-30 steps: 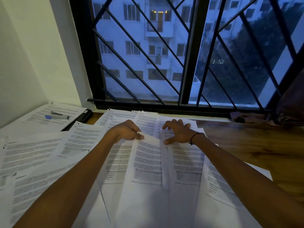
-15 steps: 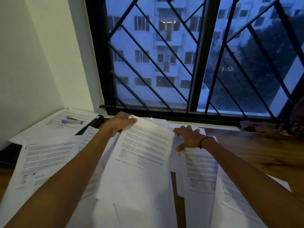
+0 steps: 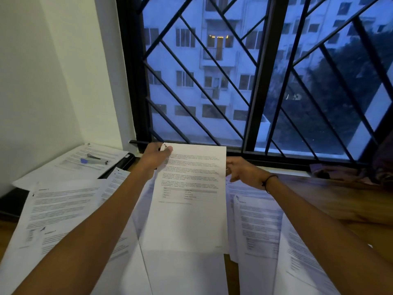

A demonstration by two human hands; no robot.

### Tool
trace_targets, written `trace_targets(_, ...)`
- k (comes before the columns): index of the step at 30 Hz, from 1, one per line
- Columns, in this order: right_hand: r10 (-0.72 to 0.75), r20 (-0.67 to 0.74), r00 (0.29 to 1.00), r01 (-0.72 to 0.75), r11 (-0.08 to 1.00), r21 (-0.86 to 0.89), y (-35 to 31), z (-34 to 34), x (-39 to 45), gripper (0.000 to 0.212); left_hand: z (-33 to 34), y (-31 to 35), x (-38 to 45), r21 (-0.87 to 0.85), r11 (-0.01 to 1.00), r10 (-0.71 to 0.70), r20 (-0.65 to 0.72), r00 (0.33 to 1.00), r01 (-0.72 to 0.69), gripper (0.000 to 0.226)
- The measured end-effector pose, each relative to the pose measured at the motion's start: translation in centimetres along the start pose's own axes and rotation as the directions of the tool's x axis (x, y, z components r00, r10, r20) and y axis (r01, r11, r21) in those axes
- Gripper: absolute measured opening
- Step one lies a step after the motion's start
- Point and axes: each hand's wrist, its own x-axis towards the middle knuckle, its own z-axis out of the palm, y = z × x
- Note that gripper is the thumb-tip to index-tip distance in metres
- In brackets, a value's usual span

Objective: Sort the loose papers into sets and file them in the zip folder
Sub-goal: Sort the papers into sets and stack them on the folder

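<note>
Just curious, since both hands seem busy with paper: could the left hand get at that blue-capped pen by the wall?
Probably not yet. The left hand is pinching the lifted sheet at its top corner. The pen lies uncovered on a paper to its left, so the path looks free once the sheet is put down.

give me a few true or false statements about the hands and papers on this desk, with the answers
1. The left hand pinches the top corner of a lifted printed sheet. True.
2. The right hand lies flat on the wooden desk. False: it is raised beside the lifted sheet's right edge, fingers loosely curled.
3. A blue-capped pen lies on the papers at far left. True.
4. The right wrist is bare. False: it wears a thin black wristband.
5. The desk holds only one sheet. False: loose papers are spread on both sides of the arms.
</note>
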Motion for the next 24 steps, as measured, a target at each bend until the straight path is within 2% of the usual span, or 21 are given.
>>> trace_targets(3,0.003,-0.053,0.999,0.003,0.994,0.108,0.0,-1.0,-0.4,0.027,1.5,0.1,0.0,-0.02,0.999,-0.028,-0.007,1.0,0.028,0.023)
trace_targets(7,0.001,-0.124,0.992,0.007,0.998,0.07,0.7,-1.5,-0.7,0.031,3.0,-0.2,0.6,0.029,0.998,-0.059,0.004,0.998,0.059,0.03)
trace_targets(11,-0.007,-0.115,0.993,0.018,0.995,0.1,1.4,-1.7,-1.3,0.035,3.9,-0.4,1.2,-0.022,0.999,-0.044,0.025,0.999,0.045,0.023)
trace_targets(17,0.037,-0.14,0.99,-0.026,0.997,0.074,2.9,-2.6,-2.5,0.055,4.8,-0.2,1.5,-0.001,0.999,-0.045,0.025,0.999,0.045,0.02)
trace_targets(20,0.058,-0.166,0.984,-0.048,0.997,0.065,3.6,-3.5,-3.4,0.051,5.4,-0.5,1.5,0.041,0.998,-0.055,0.036,0.998,0.053,0.02)
trace_targets(24,0.091,-0.198,0.976,-0.089,0.996,0.017,5.0,-4.9,-4.1,0.03,6.2,-0.8,1.6,0.086,0.996,-0.044,0.054,0.998,0.039,0.018)
